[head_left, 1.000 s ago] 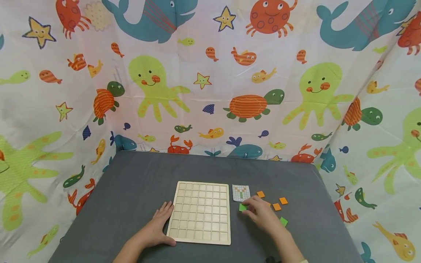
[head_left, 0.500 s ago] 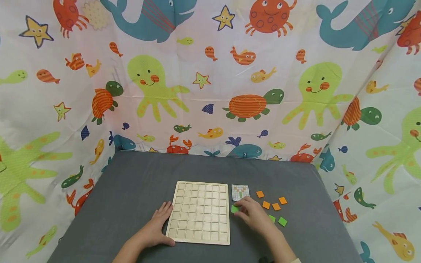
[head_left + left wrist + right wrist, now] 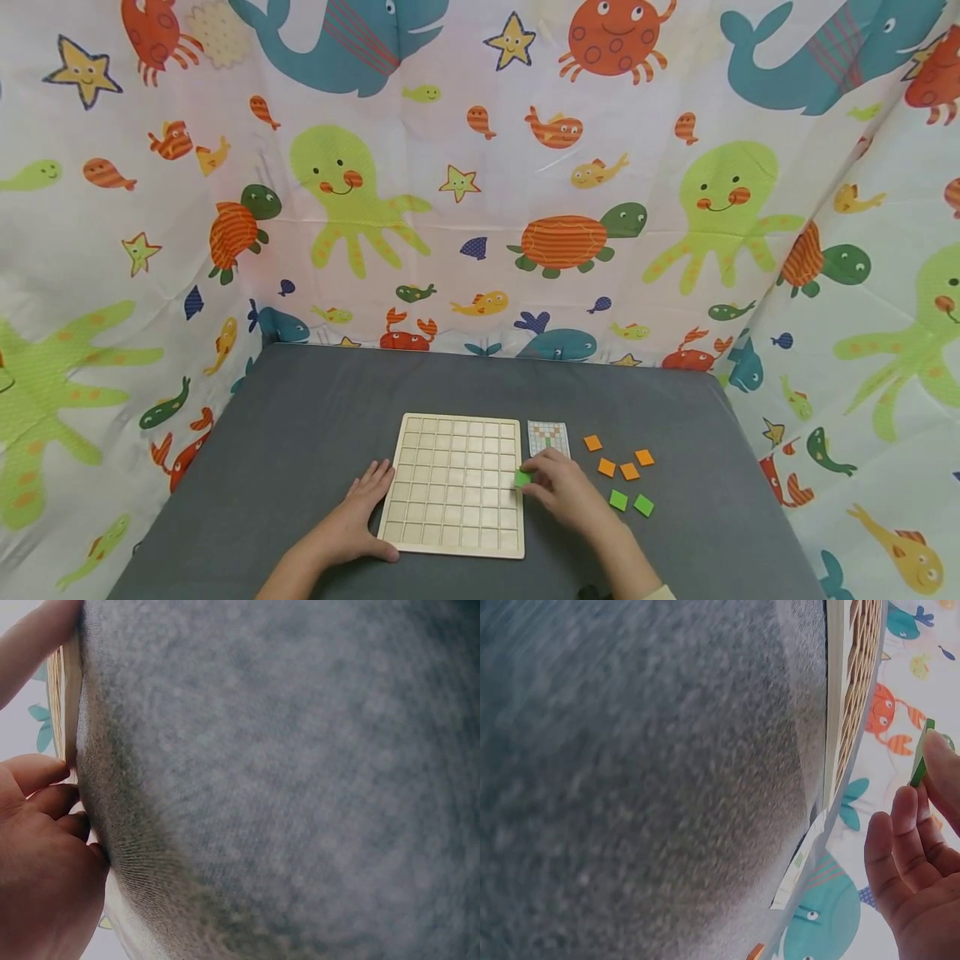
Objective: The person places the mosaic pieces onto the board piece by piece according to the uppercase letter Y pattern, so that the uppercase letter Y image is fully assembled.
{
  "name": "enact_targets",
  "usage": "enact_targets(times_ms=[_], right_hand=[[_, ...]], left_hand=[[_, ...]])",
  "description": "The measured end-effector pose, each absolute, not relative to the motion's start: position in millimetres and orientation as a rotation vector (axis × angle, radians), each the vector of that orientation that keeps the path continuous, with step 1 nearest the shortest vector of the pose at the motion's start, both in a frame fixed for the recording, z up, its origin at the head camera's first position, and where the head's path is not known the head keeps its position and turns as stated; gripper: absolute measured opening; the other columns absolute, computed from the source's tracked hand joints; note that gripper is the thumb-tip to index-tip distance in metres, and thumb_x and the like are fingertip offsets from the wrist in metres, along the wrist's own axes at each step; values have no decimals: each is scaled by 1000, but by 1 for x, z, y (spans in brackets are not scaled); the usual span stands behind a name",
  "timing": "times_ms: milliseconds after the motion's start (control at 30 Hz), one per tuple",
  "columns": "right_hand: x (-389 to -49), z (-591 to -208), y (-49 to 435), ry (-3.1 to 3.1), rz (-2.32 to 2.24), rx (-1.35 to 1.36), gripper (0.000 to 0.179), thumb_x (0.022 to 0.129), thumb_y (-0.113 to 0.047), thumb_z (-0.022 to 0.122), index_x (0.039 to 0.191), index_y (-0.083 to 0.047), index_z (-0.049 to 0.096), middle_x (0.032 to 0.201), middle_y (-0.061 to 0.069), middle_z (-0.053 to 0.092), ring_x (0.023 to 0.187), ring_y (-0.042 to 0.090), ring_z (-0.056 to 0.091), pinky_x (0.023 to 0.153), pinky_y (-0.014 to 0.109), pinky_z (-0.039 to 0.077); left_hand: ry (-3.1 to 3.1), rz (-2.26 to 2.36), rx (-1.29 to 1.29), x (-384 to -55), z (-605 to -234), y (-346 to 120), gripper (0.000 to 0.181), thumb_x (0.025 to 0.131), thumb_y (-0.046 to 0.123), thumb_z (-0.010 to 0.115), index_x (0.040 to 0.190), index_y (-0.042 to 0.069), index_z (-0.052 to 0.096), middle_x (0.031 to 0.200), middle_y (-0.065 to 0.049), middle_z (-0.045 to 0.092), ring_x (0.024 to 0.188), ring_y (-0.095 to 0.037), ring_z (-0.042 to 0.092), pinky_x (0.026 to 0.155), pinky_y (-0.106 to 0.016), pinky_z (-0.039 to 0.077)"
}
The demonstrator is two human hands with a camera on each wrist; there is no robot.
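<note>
A pale wooden board [image 3: 457, 487] with a grid of square recesses lies on the grey table, its cells bare. Along the board's left edge rests my left hand [image 3: 356, 521], thumb and fingers spread against the rim. My right hand [image 3: 562, 492] pinches a green square tile [image 3: 522, 479] between thumb and fingertips, over the board's right edge. In the right wrist view that green tile [image 3: 922, 754] is seen nearly edge-on, held off the table. Just behind the right hand lies a small pattern card [image 3: 548, 435] with a printed grid, partly covered by the fingers.
To the right lie several orange square tiles [image 3: 629, 472] and two green tiles, a nearer one [image 3: 618, 500] and another [image 3: 643, 505]. A white curtain [image 3: 480, 250] printed with sea animals stands around the table's back and sides.
The right hand has carried the green tile leftward, from beside the card to the board's right edge, uncovering tiles behind it. The left hand has stayed at the board.
</note>
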State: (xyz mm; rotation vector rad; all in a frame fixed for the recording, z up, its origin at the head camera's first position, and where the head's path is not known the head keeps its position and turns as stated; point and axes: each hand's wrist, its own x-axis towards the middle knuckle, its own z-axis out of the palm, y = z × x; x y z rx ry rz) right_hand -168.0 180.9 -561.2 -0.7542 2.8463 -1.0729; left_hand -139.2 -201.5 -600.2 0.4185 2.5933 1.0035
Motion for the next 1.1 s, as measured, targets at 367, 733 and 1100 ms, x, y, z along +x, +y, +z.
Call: enact_targets(times_ms=[367,733,1100], right_hand=[[-167,-561,172,2817,-1080,-821,21,87,-12,79,107,-12,72,94,-1,62,74,1,51,63,21,49],[-167,-566,158,2789,-1097,-850,19,88,-14,78,106,-12,73,94,0,62,76,3,54,64,21,49],[-169,-567,144,2757,-1069,-849,19,89,-14,78,107,-12,73,99,-1,63,83,9,60,69,22,52]], left_hand=[[2581,1016,449,-139,-598,-198,134,56,45,96,158,-3,23,167,-22,14,155,-44,3,120,-68,7],[2587,1021,444,-140,-600,-200,134,56,44,97,159,-3,23,168,-22,13,156,-43,2,121,-67,6],[2595,1021,447,-140,-600,-202,135,56,44,97,159,-3,23,167,-22,14,155,-43,3,120,-68,6]])
